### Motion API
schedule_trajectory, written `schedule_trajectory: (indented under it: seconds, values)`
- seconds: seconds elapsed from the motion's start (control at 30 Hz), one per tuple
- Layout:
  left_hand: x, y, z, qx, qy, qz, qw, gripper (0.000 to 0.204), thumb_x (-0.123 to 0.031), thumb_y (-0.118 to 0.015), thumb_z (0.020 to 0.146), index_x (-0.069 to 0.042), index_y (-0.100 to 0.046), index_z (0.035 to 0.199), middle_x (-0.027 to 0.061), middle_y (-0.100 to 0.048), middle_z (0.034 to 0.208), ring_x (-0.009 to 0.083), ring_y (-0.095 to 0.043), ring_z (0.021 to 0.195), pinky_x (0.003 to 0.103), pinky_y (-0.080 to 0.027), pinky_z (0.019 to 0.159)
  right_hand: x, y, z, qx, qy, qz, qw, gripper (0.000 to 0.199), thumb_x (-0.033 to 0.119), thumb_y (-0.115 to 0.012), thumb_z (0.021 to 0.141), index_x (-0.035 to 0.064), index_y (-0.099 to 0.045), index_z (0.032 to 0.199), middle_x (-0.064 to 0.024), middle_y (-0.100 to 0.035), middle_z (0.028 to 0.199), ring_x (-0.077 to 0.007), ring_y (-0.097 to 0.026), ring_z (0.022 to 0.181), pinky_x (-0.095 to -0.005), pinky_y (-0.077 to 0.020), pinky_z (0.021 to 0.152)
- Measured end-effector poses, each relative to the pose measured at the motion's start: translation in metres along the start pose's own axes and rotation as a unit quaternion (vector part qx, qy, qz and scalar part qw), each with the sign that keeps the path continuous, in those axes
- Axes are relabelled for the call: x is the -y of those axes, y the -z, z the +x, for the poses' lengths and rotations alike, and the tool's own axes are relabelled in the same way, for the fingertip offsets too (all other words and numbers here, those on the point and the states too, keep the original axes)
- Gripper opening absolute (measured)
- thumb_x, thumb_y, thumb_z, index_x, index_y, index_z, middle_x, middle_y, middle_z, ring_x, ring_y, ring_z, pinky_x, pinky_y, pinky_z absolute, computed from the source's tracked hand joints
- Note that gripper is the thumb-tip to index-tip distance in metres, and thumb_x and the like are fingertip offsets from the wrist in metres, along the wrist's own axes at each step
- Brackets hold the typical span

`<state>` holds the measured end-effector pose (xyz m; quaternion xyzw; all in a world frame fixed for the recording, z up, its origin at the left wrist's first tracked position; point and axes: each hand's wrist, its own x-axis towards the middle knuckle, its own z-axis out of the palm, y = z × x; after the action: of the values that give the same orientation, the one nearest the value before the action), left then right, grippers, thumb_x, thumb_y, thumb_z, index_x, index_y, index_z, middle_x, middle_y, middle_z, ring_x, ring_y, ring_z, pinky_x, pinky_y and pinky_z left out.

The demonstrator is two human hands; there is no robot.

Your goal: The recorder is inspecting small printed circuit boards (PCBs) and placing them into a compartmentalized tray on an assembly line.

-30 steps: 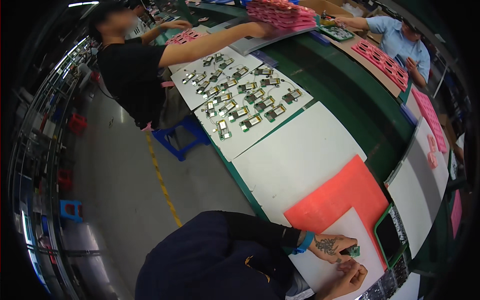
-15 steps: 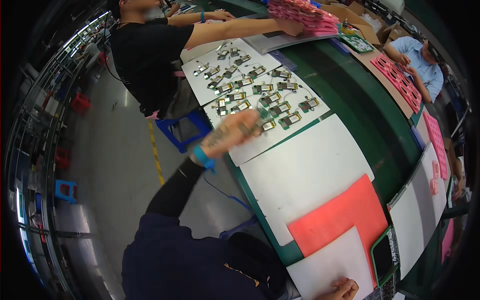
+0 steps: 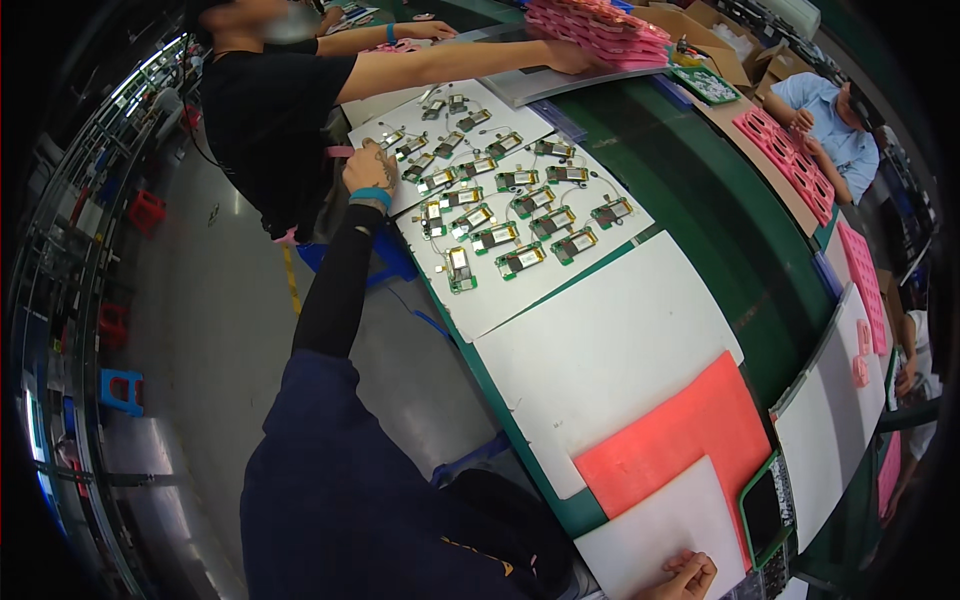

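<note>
"Where are the circuit boards (image 3: 522, 260)?"

"Spread in loose, slanting rows over a white sheet (image 3: 480, 312) on the green bench (image 3: 578, 512), each with a silver battery on it and many with a thin cable trailing."

"How far along does it look?"

"I'd judge a good part done: roughly twenty lie set out, mostly apart from one another. How many are left I can't tell; no waiting supply shows clearly."

"Which way do they point?"

"Most have their long axis running from lower left to upper right, battery end toward the upper right. One at the near left corner (image 3: 460, 270) stands closer to upright in the view, battery end up."

"And the hands?"

"The left hand (image 3: 370, 172) is stretched out to the far left edge of the spread, just beside a board there (image 3: 391, 139). Its fingers are hidden, so I can't say whether it grips anything. The right hand (image 3: 690, 575) rests with curled fingers over a small white pad (image 3: 650, 525); nothing shows in it, though I can't rule out something tiny."

"Around that?"

"A red-orange sheet (image 3: 690, 425) partly under the pad, and a green-rimmed tray (image 3: 741, 505) to its right. Farther off, a co-worker in black (image 3: 270, 130) reaches to stacked pink trays (image 3: 600, 35)."
</note>
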<state>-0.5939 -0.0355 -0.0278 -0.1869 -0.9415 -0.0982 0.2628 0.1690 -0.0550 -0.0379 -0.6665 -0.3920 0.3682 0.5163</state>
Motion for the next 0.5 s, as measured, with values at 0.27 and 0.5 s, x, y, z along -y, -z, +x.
schedule_trajectory:
  seconds: [0.27,0.5]
  values:
    - [0.025,-0.048,0.011,0.028,-0.047,-0.004,0.999,0.041,-0.035,-0.073,0.088,0.001,-0.066,0.106,0.0209,-0.071,0.088,0.0382,-0.072,0.079,0.048,-0.059,0.074,0.004,-0.005,-0.004,0.032,0.004,0.034,0.999,0.011,0.011,-0.058,0.097,0.0052,-0.058,0.087,-0.0081,-0.059,0.072,-0.0168,-0.055,0.067,-0.028,-0.0476,0.071]
    - [0.011,-0.059,0.025,0.042,-0.019,-0.01,0.999,0.04,-0.038,-0.073,0.089,-0.002,-0.066,0.104,0.0216,-0.069,0.098,0.0385,-0.072,0.086,0.046,-0.059,0.076,0.014,-0.014,-0.011,0.01,0.015,0.028,0.999,0.011,0.011,-0.058,0.097,0.005,-0.058,0.088,-0.0082,-0.06,0.072,-0.0163,-0.055,0.067,-0.0267,-0.047,0.07]
